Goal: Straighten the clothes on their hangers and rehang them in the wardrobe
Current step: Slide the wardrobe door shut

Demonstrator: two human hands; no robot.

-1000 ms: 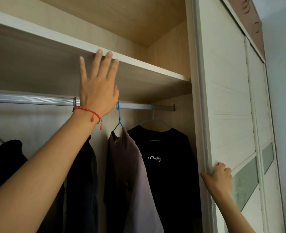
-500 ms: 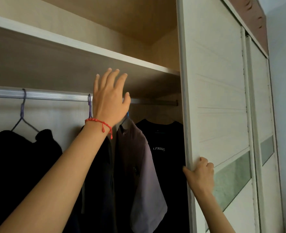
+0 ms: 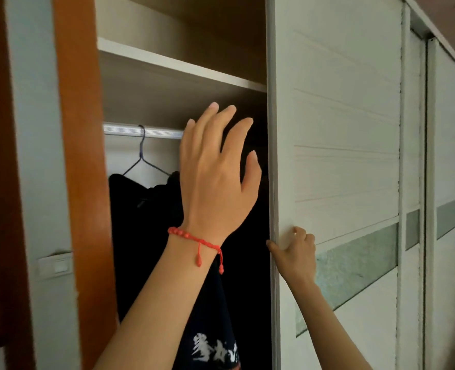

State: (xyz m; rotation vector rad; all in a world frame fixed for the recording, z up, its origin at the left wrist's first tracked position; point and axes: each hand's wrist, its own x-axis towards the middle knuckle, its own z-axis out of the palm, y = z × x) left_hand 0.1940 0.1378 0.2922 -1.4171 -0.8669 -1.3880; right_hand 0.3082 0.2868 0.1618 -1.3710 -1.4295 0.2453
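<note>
The wardrobe opening shows a metal rail [image 3: 125, 130] under a shelf [image 3: 167, 64]. A wire hanger [image 3: 142, 161] hangs on the rail and carries a black garment [image 3: 143, 222]. More dark clothes with white print [image 3: 213, 348] hang lower right, mostly hidden by my arm. My left hand [image 3: 215, 177], with a red bead bracelet at the wrist, is raised in front of the rail with fingers spread and holds nothing. My right hand [image 3: 296, 252] grips the left edge of the white sliding door [image 3: 341, 156], fingers curled on its face.
An orange-brown wardrobe side panel [image 3: 79, 156] bounds the opening on the left. A pale wall with a light switch [image 3: 55, 264] lies further left. A second sliding door [image 3: 448, 156] stands at the far right. Above the shelf is an upper compartment.
The sliding door has moved left, covering the grey shirt and the black logo shirt. My right hand travelled with its edge. My left hand dropped from the shelf edge to rail height.
</note>
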